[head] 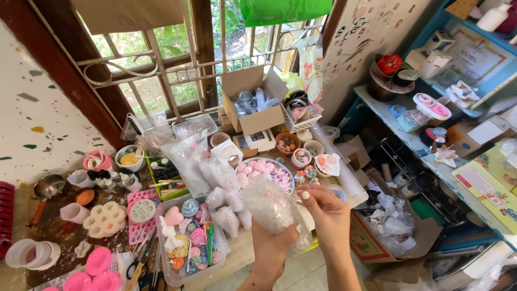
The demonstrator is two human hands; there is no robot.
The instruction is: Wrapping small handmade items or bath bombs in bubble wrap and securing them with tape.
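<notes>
My left hand [271, 249] grips a lump wrapped in clear bubble wrap [273, 206] from below, holding it above the cluttered table. My right hand [326, 207] pinches the wrap's right side with its fingertips. What is inside the wrap cannot be made out. Just behind it lie several more bubble-wrapped bundles [229, 207] and a round tray of pink moulded pieces [267, 171].
A clear tray of small colourful craft pieces [189, 237] sits at the near left, beside pink and white moulds [106, 219]. An open cardboard box [253, 102] stands by the barred window. Small bowls [301, 156] crowd the middle. Blue shelves [431, 140] and boxes fill the right.
</notes>
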